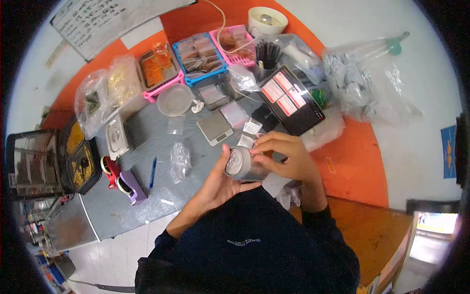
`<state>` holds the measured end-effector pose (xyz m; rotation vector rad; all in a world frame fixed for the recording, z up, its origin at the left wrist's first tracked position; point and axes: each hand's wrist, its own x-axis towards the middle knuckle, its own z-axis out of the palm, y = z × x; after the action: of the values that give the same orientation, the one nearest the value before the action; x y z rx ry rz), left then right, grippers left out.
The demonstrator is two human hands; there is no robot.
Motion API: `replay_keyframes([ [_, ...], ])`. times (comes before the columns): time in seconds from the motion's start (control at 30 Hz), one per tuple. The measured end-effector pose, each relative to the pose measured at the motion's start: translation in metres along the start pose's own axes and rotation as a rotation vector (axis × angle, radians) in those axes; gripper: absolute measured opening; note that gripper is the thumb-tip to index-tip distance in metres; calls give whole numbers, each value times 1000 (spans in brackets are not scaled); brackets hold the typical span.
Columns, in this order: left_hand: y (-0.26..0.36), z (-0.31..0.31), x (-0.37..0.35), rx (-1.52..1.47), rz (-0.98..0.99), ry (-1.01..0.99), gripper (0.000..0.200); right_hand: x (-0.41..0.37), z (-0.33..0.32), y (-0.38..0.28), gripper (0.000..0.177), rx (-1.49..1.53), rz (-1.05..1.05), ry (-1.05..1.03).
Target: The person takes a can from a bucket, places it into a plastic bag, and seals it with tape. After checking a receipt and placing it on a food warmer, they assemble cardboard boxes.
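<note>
A silver drink can with a pull tab lies tilted in my left hand, its lid facing left. The fingers pass beneath it and the thumb rests along the rim. My right hand is at the can's upper right side, thumb and fingers drawn together against it. Whatever sits between those fingertips is too small to make out. Just beyond the can are small white printed labels and a flat digital scale.
A tablet leans at the back right. Baskets of packets, such as the blue basket, line the wall. A purple tape dispenser, a blue pen, a crumpled plastic bag and a steel container lie on the left.
</note>
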<state>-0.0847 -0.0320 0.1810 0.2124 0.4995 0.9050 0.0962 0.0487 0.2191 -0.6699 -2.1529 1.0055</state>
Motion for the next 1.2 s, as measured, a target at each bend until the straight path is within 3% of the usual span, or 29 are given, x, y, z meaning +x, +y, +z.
replay_keyframes([
  [0.03, -1, -1, 3, 28, -71, -18, 73, -3, -4, 2, 14, -42, -56, -40],
  [0.3, -19, 4, 32, 88, -236, -14, 71, -36, -22, 0, 14, -34, 175, -110],
  [0.57, -32, 13, 51, 96, -377, -23, 75, -70, -21, 12, 17, -259, -43, 92],
  [0.63, -30, 7, 57, -80, -448, -64, 73, -84, -25, 13, 17, -262, -13, 92],
  [0.7, -25, 6, 61, 8, -398, -54, 74, -90, -27, 13, 17, -267, 15, 96],
  [0.77, -24, 9, 63, 89, -346, -46, 74, -92, -28, 11, 15, -126, 139, 263],
  [0.87, -24, 15, 65, 213, -367, -17, 77, -78, -33, -5, 13, -52, 339, 173],
  [0.97, -29, 11, 67, 210, -387, -59, 73, -80, -38, 6, 12, -143, 183, 118],
  [1.2, -36, 10, 66, 307, -381, -15, 72, -82, -39, 12, 13, -56, 250, 7],
])
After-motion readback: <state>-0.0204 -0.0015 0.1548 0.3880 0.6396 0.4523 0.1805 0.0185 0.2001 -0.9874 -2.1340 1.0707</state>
